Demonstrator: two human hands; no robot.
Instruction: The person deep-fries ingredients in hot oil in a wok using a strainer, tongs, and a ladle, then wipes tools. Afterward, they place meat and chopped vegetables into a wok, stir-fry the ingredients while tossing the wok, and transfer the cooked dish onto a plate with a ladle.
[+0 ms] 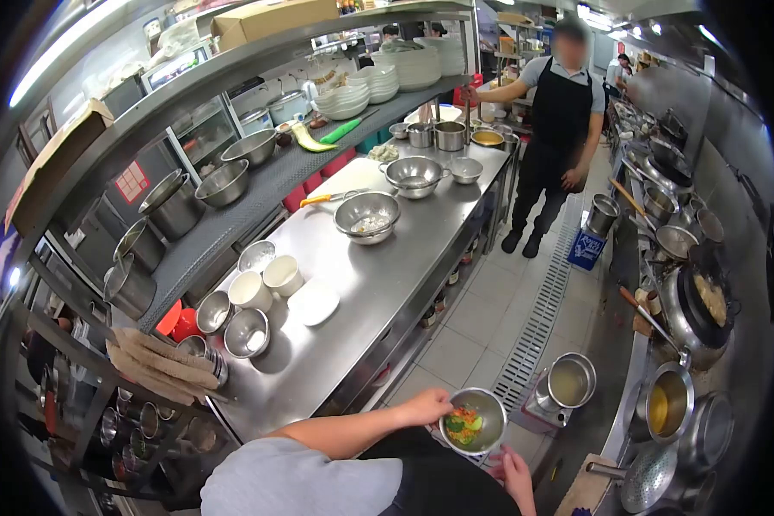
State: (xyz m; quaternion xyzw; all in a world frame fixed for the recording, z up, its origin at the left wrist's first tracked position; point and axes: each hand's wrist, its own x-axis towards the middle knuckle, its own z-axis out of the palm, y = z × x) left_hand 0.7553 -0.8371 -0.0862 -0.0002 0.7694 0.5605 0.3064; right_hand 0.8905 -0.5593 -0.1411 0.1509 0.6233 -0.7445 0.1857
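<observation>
A round metal bowl (492, 413), smooth and shiny on its inner wall, was in front of the person's body, over the floor beside the tabletop. Inside it there lay a loose heap of small orange pieces (464, 412) together with glossy, rounded green pieces (470, 424). The left hand (426, 406) was at the bowl's ten o'clock, and its fingers were closed around the rim. The right hand (514, 478) was at the bowl's five o'clock, near the edge, with fingers partly bent; whether they touched the metal, I cannot tell.

At two o'clock from the bowl, a cylindrical metal pot (569, 380) contained a pale, cloudy liquid. Farther, at three o'clock, another metal pot (678, 397) had a yellow liquid in it, and a round perforated ladle (650, 477) lay between three and four o'clock.

Toward ten and eleven o'clock stretched the long tabletop (378, 305), made of steel with a soft reflection. On it, at ten o'clock, was a flat white plate (315, 303) with rounded corners, near two round white containers (267, 284). At eleven o'clock stood a wide metal bowl with pale pieces (367, 203).

Between twelve and one o'clock, well apart, a co-worker (564, 120) in a black apron stood on the pale tiled floor (466, 331).
</observation>
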